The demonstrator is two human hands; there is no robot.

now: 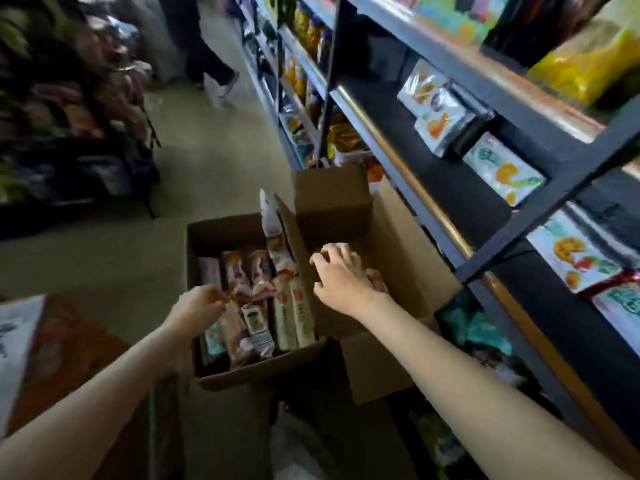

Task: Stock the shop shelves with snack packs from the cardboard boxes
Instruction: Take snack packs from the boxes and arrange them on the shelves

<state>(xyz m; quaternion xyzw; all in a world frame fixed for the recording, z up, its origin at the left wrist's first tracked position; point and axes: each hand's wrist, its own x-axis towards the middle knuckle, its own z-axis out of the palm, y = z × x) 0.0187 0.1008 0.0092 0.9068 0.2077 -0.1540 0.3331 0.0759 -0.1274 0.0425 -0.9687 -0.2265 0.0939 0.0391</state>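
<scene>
The left hand [202,303] pinched the top of a snack pack [231,327] in the open cardboard box [221,237] at lower centre, while the right hand [341,277], fingers loosely curled, reached into the neighbouring box [408,258]; whether it held anything could not be told. The packs stood on end, long axes running up the frame, tight between the box walls, with the shelves [408,161] close on the right and bare floor [214,161] at upper left.

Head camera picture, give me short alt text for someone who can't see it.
Two bare hands reach into open cardboard boxes on a shop aisle floor: the left hand pinches a snack pack, the right hand reaches into the neighbouring box. Stocked shelves stand at right.
</scene>
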